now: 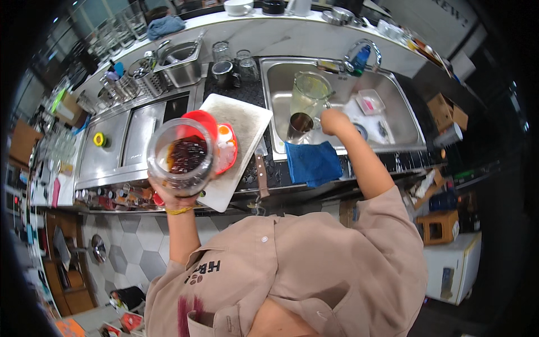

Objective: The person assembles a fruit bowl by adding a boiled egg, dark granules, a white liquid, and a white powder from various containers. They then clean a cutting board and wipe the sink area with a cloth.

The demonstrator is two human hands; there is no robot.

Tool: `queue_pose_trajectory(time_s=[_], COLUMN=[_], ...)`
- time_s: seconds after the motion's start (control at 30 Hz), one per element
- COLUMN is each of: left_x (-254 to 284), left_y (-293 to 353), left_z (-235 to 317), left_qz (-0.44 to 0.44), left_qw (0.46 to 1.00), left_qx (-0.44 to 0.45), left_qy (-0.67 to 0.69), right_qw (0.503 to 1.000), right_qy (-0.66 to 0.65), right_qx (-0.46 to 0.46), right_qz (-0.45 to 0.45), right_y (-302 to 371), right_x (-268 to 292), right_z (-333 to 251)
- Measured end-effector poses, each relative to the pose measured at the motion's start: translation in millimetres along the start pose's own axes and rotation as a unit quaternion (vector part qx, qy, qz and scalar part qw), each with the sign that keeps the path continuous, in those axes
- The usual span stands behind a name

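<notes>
My left hand (178,196) is wrapped around the lower part of a clear round jar (159,147). Dark reddish-brown contents (188,154) lie inside the jar, with a glossy surface. Behind it, on a white cutting board (247,115), sits a red container (227,160) with pale pieces in it; a red lid (202,119) is partly hidden by the jar. My right hand (335,122) is closed at the handle side of a steel pitcher (299,127) over the sink's near left part. A clear jug (310,90) stands just beyond the pitcher.
The steel sink (407,109) holds suds and a small clear tub (370,103). A blue cloth (314,163) hangs over its front edge. A knife (261,171) lies beside the cutting board. Glass mugs (247,68) and a steel bin (181,64) stand behind; half an avocado (100,139) sits left.
</notes>
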State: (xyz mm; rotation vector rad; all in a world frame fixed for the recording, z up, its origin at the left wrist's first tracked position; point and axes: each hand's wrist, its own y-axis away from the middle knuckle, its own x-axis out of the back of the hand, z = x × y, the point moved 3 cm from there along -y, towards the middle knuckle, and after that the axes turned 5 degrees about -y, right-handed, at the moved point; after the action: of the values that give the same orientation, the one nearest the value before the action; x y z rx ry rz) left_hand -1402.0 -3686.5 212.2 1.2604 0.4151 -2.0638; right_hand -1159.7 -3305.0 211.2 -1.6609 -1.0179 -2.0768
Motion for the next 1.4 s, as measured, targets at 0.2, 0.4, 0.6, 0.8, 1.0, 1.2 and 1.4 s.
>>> queue_pose_trajectory(time_s=[0.2, 0.4, 0.6, 0.8, 1.0, 1.2, 1.4], left_x=[-43.5, -70.8, -93.0, -92.2, -66.6, -47.1, -46.2], left_y=[26.6, 53.4, 73.0, 91.0, 90.0, 77.0, 70.2], left_z=[-103.6, -165.9, -178.2, -161.1, -136.7, -73.2, -48.1], left_qz=[-0.112, -0.191, -0.159, -0.137, -0.074, -0.122, -0.1], left_qw=[0.987, 0.958, 0.961, 0.965, 0.997, 0.989, 0.994], left_qx=[0.088, 0.161, 0.203, 0.199, -0.003, 0.064, -0.014], left_qy=[0.069, 0.14, 0.1, 0.098, 0.007, -0.053, -0.041], right_qw=[0.947, 0.565, 0.576, 0.651, 0.68, 0.566, 0.74], right_qy=[-0.205, -0.65, -0.484, -0.097, -0.279, -0.225, -0.393], right_qx=[0.246, 0.495, 0.64, 0.715, 0.647, 0.75, 0.523], right_qz=[0.021, -0.112, 0.157, 0.236, 0.204, 0.256, 0.159], right_y=[21.2, 87.1, 160.1, 200.6, 175.6, 174.0, 165.8], right_x=[16.7, 16.9, 82.4, 104.0, 94.5, 95.4, 96.8], right_z=[-26.8, -80.0, -56.2, -91.9, -137.3, -163.6, -198.9])
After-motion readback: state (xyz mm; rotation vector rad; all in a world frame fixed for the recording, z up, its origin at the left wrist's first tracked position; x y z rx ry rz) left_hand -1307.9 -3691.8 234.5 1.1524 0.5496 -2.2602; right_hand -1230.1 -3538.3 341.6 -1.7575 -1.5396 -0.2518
